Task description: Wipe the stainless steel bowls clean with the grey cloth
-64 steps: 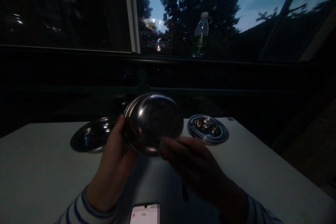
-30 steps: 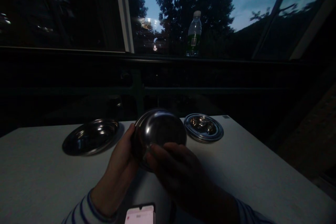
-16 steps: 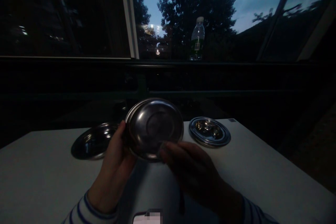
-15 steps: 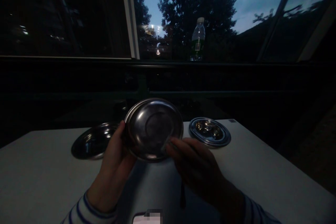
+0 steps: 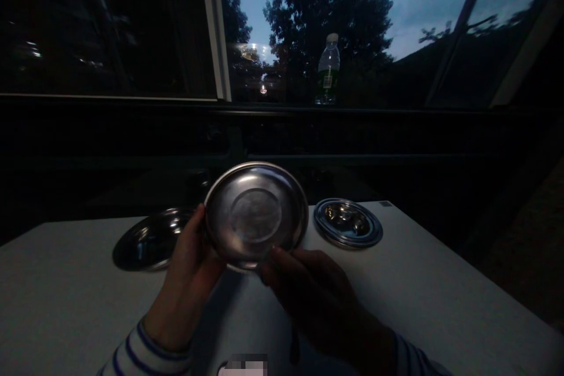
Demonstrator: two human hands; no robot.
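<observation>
The left hand (image 5: 191, 264) gripped the steel plate's (image 5: 255, 214) left rim, and the right hand (image 5: 315, 296) pinched its lower edge. The plate was tilted toward the camera, raised above the white table (image 5: 66, 299), between two other metal dishes (image 5: 147, 239) (image 5: 348, 223).

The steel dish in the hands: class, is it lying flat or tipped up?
Tipped up. The dish faces the camera, held above the table, with the left hand and right hand holding its rim.

A round, shiny steel plate (image 5: 256, 216) is held tilted upright above the bench (image 5: 66, 299), its hollow face turned toward the camera.
</observation>
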